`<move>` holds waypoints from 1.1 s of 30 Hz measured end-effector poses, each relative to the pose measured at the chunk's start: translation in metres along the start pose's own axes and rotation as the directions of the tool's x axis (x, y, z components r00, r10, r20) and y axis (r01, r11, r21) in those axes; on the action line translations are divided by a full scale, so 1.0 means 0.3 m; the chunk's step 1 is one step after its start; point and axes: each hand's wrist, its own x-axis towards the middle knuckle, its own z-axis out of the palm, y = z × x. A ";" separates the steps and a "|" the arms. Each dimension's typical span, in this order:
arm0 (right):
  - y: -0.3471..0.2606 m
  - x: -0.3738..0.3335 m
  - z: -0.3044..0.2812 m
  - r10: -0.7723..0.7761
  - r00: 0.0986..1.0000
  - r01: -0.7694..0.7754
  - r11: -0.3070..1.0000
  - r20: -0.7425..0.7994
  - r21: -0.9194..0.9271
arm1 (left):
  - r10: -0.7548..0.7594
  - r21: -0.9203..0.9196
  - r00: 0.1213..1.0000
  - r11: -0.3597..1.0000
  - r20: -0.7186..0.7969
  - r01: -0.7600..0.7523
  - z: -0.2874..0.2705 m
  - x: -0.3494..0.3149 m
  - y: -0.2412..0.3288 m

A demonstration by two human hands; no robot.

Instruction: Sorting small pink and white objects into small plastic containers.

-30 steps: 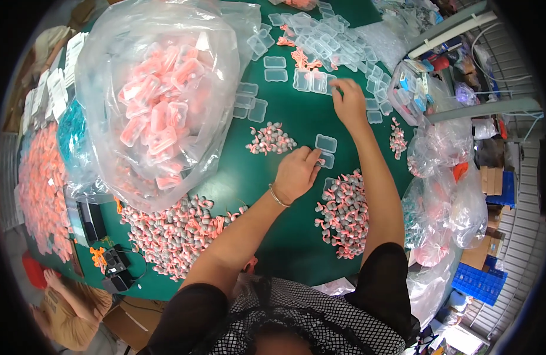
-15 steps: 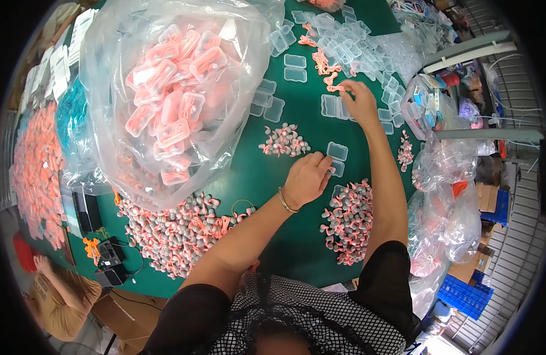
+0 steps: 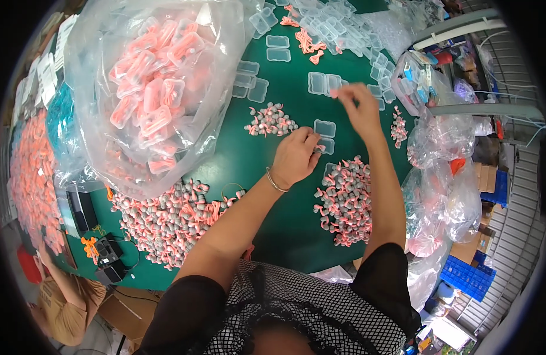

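Right hand [image 3: 357, 107] pinches a pink piece [image 3: 334, 93]; left hand [image 3: 295, 158], grip unclear, touches open case [image 3: 324, 128] rightward; bare worktop [image 3: 302, 103] lies beyond.

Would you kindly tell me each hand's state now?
Left hand: fingers curled at an open clear plastic case; grip cannot be told.
Right hand: apparently pinching a pink cord bundle.

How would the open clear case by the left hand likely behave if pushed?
The clear case is probably light: its walls look thin. Lying flat on the green table, it should slide rather than roll. Its halves may fold, since they meet along one edge.
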 end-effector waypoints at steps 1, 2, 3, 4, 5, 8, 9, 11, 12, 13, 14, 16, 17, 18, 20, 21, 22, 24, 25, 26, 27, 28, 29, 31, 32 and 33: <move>-0.019 -0.075 -0.013 0.000 0.999 -0.002 0.998 0.043 0.058 | 0.001 -0.003 1.000 1.000 0.003 -0.001 0.000 0.001 0.003; -0.031 -0.148 -0.020 -0.003 0.996 -0.007 0.993 0.084 0.114 | 0.004 -0.002 1.000 1.000 -0.004 -0.004 0.000 0.004 0.007; -0.050 -0.205 -0.026 -0.010 0.990 -0.011 0.989 0.142 0.146 | 0.007 0.000 1.000 1.000 -0.010 -0.007 0.001 0.006 0.009; -0.044 -0.255 -0.019 -0.017 0.990 0.001 0.993 0.143 0.114 | 0.009 -0.002 1.000 1.000 -0.013 -0.009 0.003 0.006 0.010; -0.035 -0.289 -0.012 -0.024 0.989 0.013 0.997 0.144 0.082 | 0.011 -0.005 1.000 1.000 -0.009 -0.011 0.005 0.006 0.013; -0.034 -0.309 0.015 -0.160 0.983 0.167 0.984 0.095 -0.067 | 0.003 -0.017 1.000 1.000 0.010 -0.003 0.012 -0.001 0.001; -0.030 -0.312 0.028 -0.158 0.983 0.164 0.984 0.090 -0.067 | 0.006 -0.016 1.000 1.000 0.014 -0.006 0.011 -0.001 0.001; -0.019 -0.317 0.051 -0.153 0.980 0.172 0.974 0.130 -0.149 | -0.009 -0.008 1.000 1.000 0.022 0.009 0.010 -0.002 0.001; -0.030 -0.313 0.047 -0.155 0.979 0.173 0.974 0.129 -0.146 | -0.010 -0.005 1.000 1.000 0.022 0.010 0.010 -0.003 0.001; -0.044 -0.307 0.039 -0.171 0.973 0.199 0.962 0.157 -0.186 | -0.012 -0.008 1.000 1.000 0.013 0.013 0.010 -0.003 0.001; -0.055 -0.299 0.035 -0.186 0.965 0.226 0.948 0.185 -0.224 | -0.016 -0.011 1.000 1.000 0.004 0.016 0.009 -0.004 -0.001; -0.044 -0.282 0.019 -0.135 0.981 0.159 0.971 0.142 -0.179 | -0.008 -0.006 1.000 1.000 0.004 0.008 0.008 -0.001 0.006; -0.034 -0.270 0.016 -0.079 0.992 0.092 0.987 0.100 -0.130 | 0.001 -0.001 1.000 1.000 0.005 -0.001 0.008 -0.001 0.008; -0.020 -0.256 0.023 -0.080 0.992 0.093 0.987 0.102 -0.129 | -0.001 -0.001 1.000 1.000 0.004 0.001 0.007 -0.001 0.009; 0.013 -0.237 0.043 -0.042 0.997 0.056 0.972 0.067 -0.228 | 0.015 0.006 1.000 1.000 -0.004 -0.015 0.008 0.000 0.011; 0.013 -0.238 0.051 -0.044 0.997 0.058 0.972 0.068 -0.227 | 0.014 0.008 1.000 1.000 -0.006 -0.014 0.007 0.000 0.009; 0.010 -0.241 0.058 0.063 0.993 -0.052 0.992 0.100 -0.111 | 0.001 -0.008 1.000 1.000 -0.005 -0.001 0.007 -0.001 0.008; 0.015 -0.253 0.064 0.164 0.975 -0.166 0.986 0.147 -0.001 | -0.013 -0.026 1.000 1.000 -0.006 0.013 0.005 0.001 0.009; 0.023 -0.261 0.061 0.063 0.995 -0.064 0.998 0.080 0.000 | -0.050 -0.049 0.998 0.997 0.027 0.052 0.002 0.003 0.013; 0.029 -0.268 0.055 -0.039 0.999 0.040 0.999 0.013 -0.007 | -0.087 -0.072 0.994 0.993 0.060 0.091 0.002 0.005 0.016; 0.019 -0.272 0.048 -0.042 0.999 0.042 0.999 0.017 -0.006 | -0.090 -0.071 0.994 0.993 0.057 0.094 -0.001 0.004 0.015; 0.005 -0.276 0.036 -0.068 0.997 0.068 0.998 0.037 -0.003 | -0.088 -0.086 0.995 0.992 0.045 0.091 -0.005 0.004 0.014; -0.010 -0.282 0.028 -0.095 0.994 0.095 0.995 0.056 0.001 | -0.085 -0.099 0.996 0.991 0.033 0.088 -0.009 0.004 0.013; -0.034 -0.305 0.022 -0.122 0.990 0.122 0.993 0.070 -0.002 | -0.064 -0.088 0.998 0.994 0.014 0.065 -0.012 0.003 0.008; -0.047 -0.315 0.020 -0.144 0.986 0.145 0.989 0.082 -0.005 | -0.042 -0.076 0.999 0.996 -0.001 0.042 -0.014 0.003 0.006; -0.051 -0.322 0.021 -0.156 0.985 0.157 0.988 0.078 -0.002 | -0.037 -0.068 0.999 0.997 -0.011 0.036 -0.015 0.006 0.004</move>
